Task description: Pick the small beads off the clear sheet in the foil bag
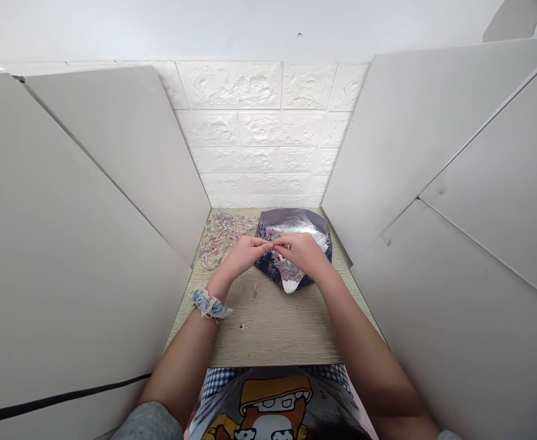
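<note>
My left hand (244,254) and my right hand (304,252) meet fingertip to fingertip, both closed in a pinch. Whatever sits between the fingers is too small to make out. Just behind and beneath them, a dark blue patterned bag (327,241) with a silvery lining lies open. Inside it are many small pinkish and red beads (287,269) on a white sheet, partly covered by my right hand. Left of the bag rests a tangled heap of colourful bead strings (220,235). A short pale strand (254,292) lies on the wood nearer to me.
The narrow wooden table (287,336) is boxed in by a white panel (112,134) on the left, another panel (410,116) on the right and a white brick-patterned wall (259,128) behind. A black cable (62,397) runs at lower left. A tiny object (242,326) lies near the front.
</note>
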Motion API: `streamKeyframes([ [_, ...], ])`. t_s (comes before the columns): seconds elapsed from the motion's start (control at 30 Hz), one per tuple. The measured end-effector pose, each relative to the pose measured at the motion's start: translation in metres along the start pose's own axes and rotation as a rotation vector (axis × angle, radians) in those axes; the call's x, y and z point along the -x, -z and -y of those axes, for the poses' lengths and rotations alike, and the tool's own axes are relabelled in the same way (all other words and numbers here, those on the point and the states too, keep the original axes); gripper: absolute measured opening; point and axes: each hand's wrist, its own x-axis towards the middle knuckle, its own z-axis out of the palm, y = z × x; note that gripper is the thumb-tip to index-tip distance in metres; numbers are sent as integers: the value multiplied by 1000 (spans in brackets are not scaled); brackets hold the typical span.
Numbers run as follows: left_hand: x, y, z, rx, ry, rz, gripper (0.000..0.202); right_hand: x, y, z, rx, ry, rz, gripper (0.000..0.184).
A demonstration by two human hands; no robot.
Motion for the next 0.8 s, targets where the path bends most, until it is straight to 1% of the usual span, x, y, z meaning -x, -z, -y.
streamKeyframes([
  [0.07, -2, -1, 3, -34, 1, -42, 35, 0, 1, -2, 26, -29, 27, 21],
  [0.13, -4, -2, 5, -22, 1, -93, 32, -1, 1, -5, 66, -76, 62, 23],
  [0.3, -9, -4, 13, 166, 39, -182, 23, -3, -5, -12, 241, -268, 213, 24],
  [0.4, -12, -1, 17, 282, 74, -245, 17, -3, -10, -14, 312, -340, 307, 21],
  [0.5, -11, 1, 17, 388, 136, -199, 13, -3, -13, -13, 294, -353, 356, 17],
  [0.6, -8, 2, 12, 473, 209, -151, 11, -4, -14, -12, 264, -332, 373, 16],
  [0.7, -5, 0, 6, 454, 241, -150, 15, -3, -15, -13, 223, -294, 372, 15],
  [0.8, -4, -3, 4, 364, 215, -157, 12, -2, -17, -14, 186, -258, 321, 14],
])
